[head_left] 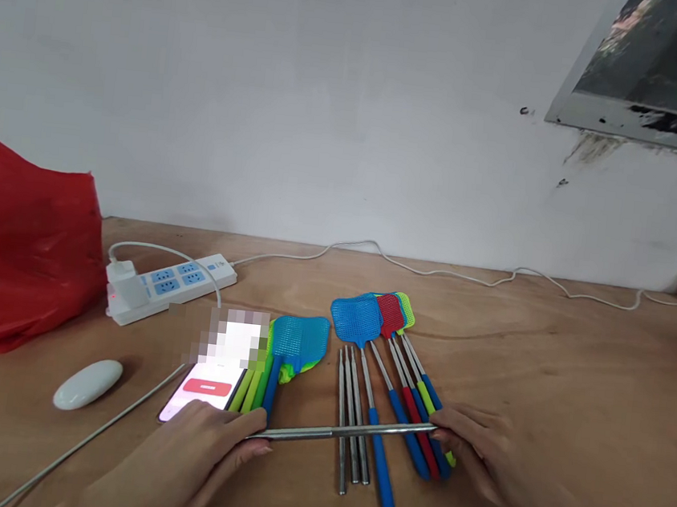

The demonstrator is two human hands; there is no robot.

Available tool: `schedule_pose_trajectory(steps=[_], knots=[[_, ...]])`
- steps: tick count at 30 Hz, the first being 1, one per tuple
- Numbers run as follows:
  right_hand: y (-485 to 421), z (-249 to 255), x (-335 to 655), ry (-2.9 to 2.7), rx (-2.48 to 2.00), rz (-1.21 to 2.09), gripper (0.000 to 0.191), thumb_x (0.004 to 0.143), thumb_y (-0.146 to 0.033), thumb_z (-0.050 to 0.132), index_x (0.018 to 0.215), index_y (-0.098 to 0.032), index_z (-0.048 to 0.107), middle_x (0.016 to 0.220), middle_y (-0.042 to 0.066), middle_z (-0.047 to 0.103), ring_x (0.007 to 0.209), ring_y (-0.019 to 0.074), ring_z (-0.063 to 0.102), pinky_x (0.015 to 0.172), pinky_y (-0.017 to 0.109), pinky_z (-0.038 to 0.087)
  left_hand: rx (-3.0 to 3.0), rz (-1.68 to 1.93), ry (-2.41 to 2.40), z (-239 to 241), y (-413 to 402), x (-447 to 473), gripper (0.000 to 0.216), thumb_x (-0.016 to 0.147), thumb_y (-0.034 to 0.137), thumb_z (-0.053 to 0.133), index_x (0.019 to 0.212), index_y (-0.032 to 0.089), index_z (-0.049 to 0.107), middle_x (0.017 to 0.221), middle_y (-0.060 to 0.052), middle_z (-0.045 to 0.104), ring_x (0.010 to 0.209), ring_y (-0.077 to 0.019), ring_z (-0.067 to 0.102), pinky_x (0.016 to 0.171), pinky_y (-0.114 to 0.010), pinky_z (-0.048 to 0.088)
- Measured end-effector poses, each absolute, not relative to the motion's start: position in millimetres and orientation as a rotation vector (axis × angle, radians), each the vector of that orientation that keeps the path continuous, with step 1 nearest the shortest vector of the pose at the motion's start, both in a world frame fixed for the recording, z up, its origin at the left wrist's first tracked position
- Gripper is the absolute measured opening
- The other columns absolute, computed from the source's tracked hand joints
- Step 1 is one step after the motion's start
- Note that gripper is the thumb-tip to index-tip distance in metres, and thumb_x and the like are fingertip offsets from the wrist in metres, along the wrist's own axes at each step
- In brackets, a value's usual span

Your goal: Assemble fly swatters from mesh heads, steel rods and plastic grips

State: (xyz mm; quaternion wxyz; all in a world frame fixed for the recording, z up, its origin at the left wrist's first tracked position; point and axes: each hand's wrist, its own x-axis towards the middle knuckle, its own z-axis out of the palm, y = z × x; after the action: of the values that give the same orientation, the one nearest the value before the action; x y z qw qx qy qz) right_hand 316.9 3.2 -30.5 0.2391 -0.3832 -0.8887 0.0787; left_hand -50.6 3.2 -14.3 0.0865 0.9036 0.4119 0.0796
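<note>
Rod [323,432] is held across three loose rods [352,400], ends clamped in fingers of left hand [203,443] and right hand [475,447]. Swatters [356,318] at right are judged assembled; loose rods and stacked heads [302,340] at left, unjoined. Part done.

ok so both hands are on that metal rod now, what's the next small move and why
Probably turn the metal rod lengthwise and lay it beside the three loose rods. The left hand and right hand grip its two ends, it crosses in front of those rods in view, and they lie side by side, looking much like it.
</note>
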Motion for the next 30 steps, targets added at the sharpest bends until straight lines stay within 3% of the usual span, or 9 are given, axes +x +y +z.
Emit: schedule_pose_trajectory(steps=[2,13,19,25,27,30], knots=[[1.1,-26.8,299.0,-2.472,-0.925,0.253,0.024,0.103,-0.017,0.037,0.095,-0.021,0.060,0.075,0.003,0.067,0.062,0.0168,0.064,0.057,0.026,0.048,2.657,0.258,1.130,-18.8,1.4,-35.0,0.045,0.109,0.040,0.021,0.080,0.025,0.052,0.059,0.002,0.064,0.046,-0.0177,0.057,0.046,-0.028,0.025],[6.1,-37.0,255.6,-2.478,-0.861,0.271,0.032,0.104,-0.018,0.027,0.082,-0.023,0.050,0.068,0.002,0.062,0.056,0.0167,0.057,0.053,0.026,0.039,2.617,0.209,1.135,-25.3,-2.0,-14.6,0.037,0.109,0.033,0.022,0.084,0.024,0.049,0.063,-0.002,0.068,0.051,-0.0223,0.064,0.046,-0.030,0.027],[-1.7,-35.0,255.4,-2.464,-0.932,0.302,0.041,0.109,-0.027,0.023,0.084,-0.022,0.055,0.068,0.002,0.065,0.057,0.0169,0.061,0.053,0.026,0.042,2.631,0.051,1.153,-20.5,1.1,-10.8,0.027,0.107,0.028,0.033,0.087,0.024,0.051,0.069,-0.002,0.071,0.058,-0.0252,0.066,0.049,-0.030,0.028],[6.7,-19.2,266.8,-2.220,-1.161,0.487,0.023,0.105,-0.036,0.045,0.113,-0.026,0.064,0.093,0.002,0.074,0.080,0.0169,0.070,0.070,0.026,0.051,2.670,0.120,1.196,-17.4,4.4,-6.0,0.026,0.107,0.027,0.024,0.098,0.024,0.048,0.068,-0.001,0.068,0.056,-0.0230,0.064,0.050,-0.030,0.027],[16.8,-17.6,270.8,-2.081,-1.244,0.479,0.028,0.105,-0.040,0.045,0.117,-0.027,0.065,0.088,0.001,0.072,0.079,0.0168,0.069,0.073,0.027,0.052,2.649,0.097,1.329,-16.3,5.2,-3.6,0.028,0.106,0.024,0.021,0.102,0.023,0.049,0.065,-0.002,0.066,0.053,-0.0236,0.064,0.049,-0.030,0.026],[33.1,-20.2,273.5,-1.963,-1.283,0.563,0.041,0.106,-0.046,0.036,0.102,-0.024,0.070,0.070,-0.001,0.064,0.065,0.0157,0.064,0.063,0.027,0.048,2.612,0.003,1.610,-13.5,6.6,0.7,0.030,0.103,0.022,0.024,0.111,0.018,0.053,0.067,-0.005,0.068,0.055,-0.0274,0.066,0.049,-0.030,0.027]])
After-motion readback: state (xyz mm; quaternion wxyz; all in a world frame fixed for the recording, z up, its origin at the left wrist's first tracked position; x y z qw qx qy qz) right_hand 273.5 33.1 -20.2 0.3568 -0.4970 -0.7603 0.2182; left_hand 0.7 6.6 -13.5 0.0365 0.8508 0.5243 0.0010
